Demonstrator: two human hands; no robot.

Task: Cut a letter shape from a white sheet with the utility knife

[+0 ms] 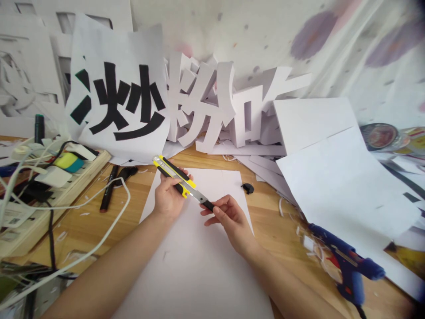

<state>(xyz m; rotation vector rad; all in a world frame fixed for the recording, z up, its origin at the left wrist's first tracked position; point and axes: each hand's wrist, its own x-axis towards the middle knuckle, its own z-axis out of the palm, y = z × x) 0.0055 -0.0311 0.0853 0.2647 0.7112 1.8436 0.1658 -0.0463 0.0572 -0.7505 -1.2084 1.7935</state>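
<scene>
Over a white sheet point(195, 261), my left hand point(171, 197) is closed around a yellow and black utility knife point(172, 173), thumb across its body. From the knife's near end sticks out a metal strip point(198, 195) with a black end piece point(208, 205). Thumb and fingers of my right hand point(232, 221) pinch this black end piece. A small black plastic piece point(247, 188) lies at the sheet's right edge, apart from both hands.
White cut-out characters point(206, 102) and a sheet with black characters point(121, 97) stand behind. At right are a blue glue gun point(348, 257) and white boards point(335, 177). A marker point(109, 188), white cable point(109, 230) and power strip point(63, 177) lie left.
</scene>
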